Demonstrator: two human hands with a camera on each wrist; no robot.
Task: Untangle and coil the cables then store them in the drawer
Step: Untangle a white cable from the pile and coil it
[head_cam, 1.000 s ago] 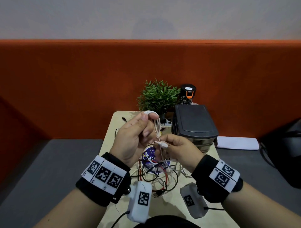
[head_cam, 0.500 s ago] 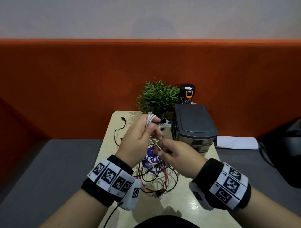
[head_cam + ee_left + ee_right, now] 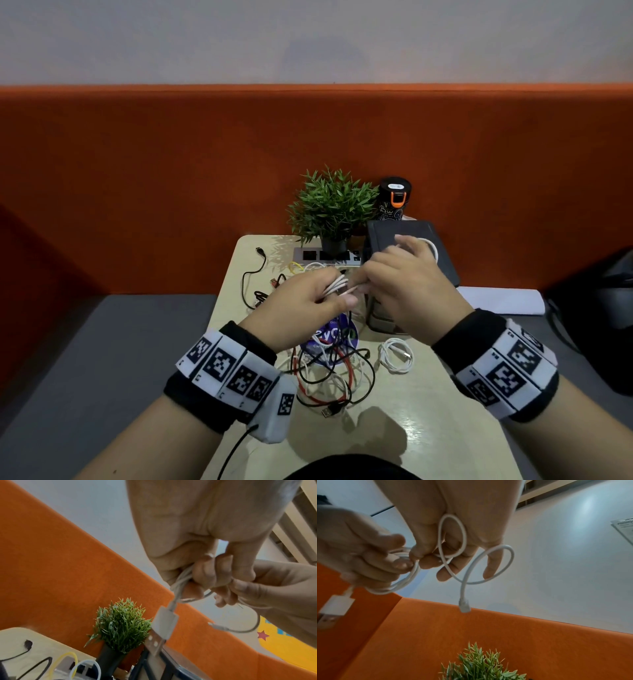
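Nearest on the pale table (image 3: 428,431) lies a tangle of black, red and white cables (image 3: 334,373), still knotted together, with a small white cable coil (image 3: 397,354) lying apart just to its right, seemingly already wound. Above these, both hands work on one white USB cable (image 3: 337,286): the left hand (image 3: 305,308) has its fingers curled round the gathered loops, the USB plug (image 3: 163,626) dangling below, while the right hand (image 3: 407,284) pinches the free tail (image 3: 488,563) between thumb and forefinger, its other fingers spread loosely, the small connector (image 3: 464,607) hanging free. Farther back, loose black cables (image 3: 251,274) and a yellow one (image 3: 295,265) lie at the left before a power strip (image 3: 329,255). The dark drawer unit (image 3: 411,240) stands far right, beside a potted plant (image 3: 334,205); its drawer fronts are hidden behind the hands. By my judgement the task is early: this coil is nearly finished, most cables remain, and nothing seems stored yet.
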